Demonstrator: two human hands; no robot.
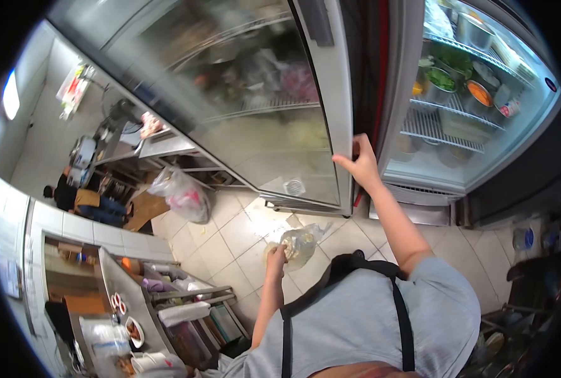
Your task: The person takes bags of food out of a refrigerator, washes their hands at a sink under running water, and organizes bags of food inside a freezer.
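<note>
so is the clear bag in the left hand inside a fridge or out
Out: the left hand holds the clear bag above the floor tiles, away from the fridge shelves.

The shirt (pixel 349 315) is light grey, with short, loose sleeves (pixel 449 283). Two flat black straps (pixel 402 327) join a black apron (pixel 340 268). The left hand (pixel 276 258) and right hand (pixel 365 167) are bare.

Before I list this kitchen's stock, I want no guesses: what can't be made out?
Contents of the plastic bag, head view: blurred, partly hidden by the left hand.
Items behind the glass door, head view: blurred through glass.
Marks on the white tub, head view: too small.
</note>
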